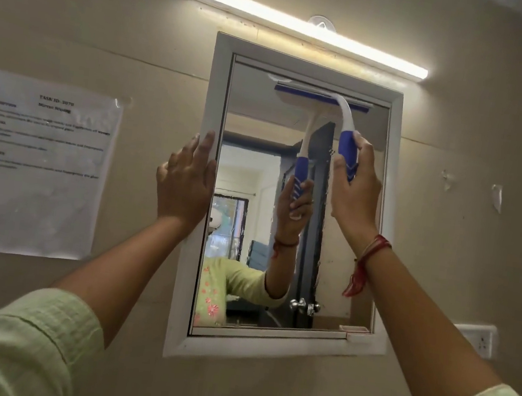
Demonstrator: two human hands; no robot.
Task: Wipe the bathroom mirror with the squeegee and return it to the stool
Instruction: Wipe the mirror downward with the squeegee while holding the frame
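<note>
Wipe step in hand: squeegee point(346, 109) is gripped by the right hand point(355, 183), blade apparently pressed near the mirror point(336, 273) top, frame steadied by the flat, spread left hand point(186, 182); downward pull needed next, stool unseen.

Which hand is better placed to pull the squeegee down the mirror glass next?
The right hand. It already grips the squeegee by its blue handle, with the blade near the top of the mirror. The left hand lies flat on the mirror's left frame, probably steadying it.
</note>
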